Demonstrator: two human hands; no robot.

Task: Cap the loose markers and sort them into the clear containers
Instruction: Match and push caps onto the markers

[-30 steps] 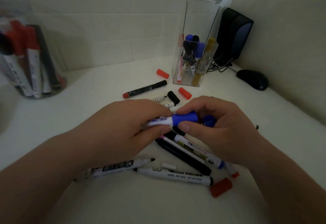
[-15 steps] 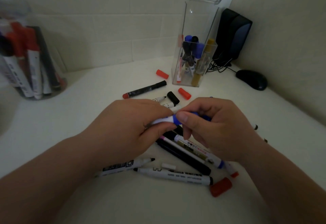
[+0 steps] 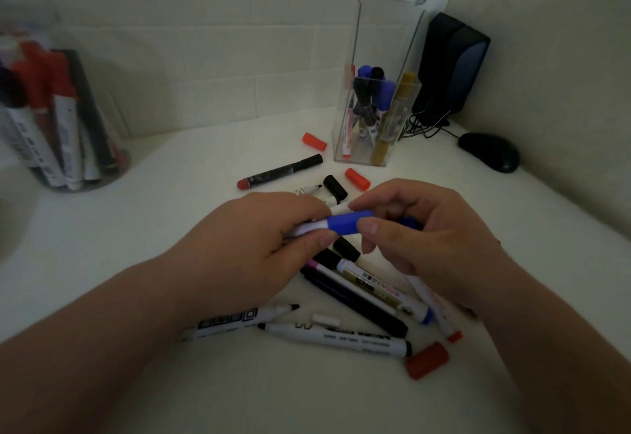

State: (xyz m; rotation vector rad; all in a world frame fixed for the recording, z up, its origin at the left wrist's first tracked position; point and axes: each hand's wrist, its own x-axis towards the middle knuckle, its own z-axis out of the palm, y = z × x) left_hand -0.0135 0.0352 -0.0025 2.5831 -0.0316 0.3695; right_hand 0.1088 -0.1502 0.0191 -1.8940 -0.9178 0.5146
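Note:
My left hand (image 3: 246,245) grips the white barrel of a marker (image 3: 341,225) with a blue cap on it. The index finger and thumb of my right hand (image 3: 437,239) pinch the cap's right end; a second blue piece shows deeper between those fingers. Below my hands lie several loose markers, two of them uncapped (image 3: 239,322) (image 3: 334,336). Loose caps lie about: red (image 3: 426,360), red (image 3: 357,179), red (image 3: 314,141), black (image 3: 335,187). A tall clear container (image 3: 368,146) holds several markers. A round clear jar (image 3: 102,174) at the left holds more.
A black marker with a red end (image 3: 280,172) lies behind my hands. A small white cap (image 3: 326,320) sits between the uncapped markers. A black speaker (image 3: 450,64), its cables and a black mouse (image 3: 490,151) occupy the back right corner by the wall.
My right fingers, which covered the blue cap half a second ago, have slid back to its end, so the cap shows again. The left hand holds the barrel as before.

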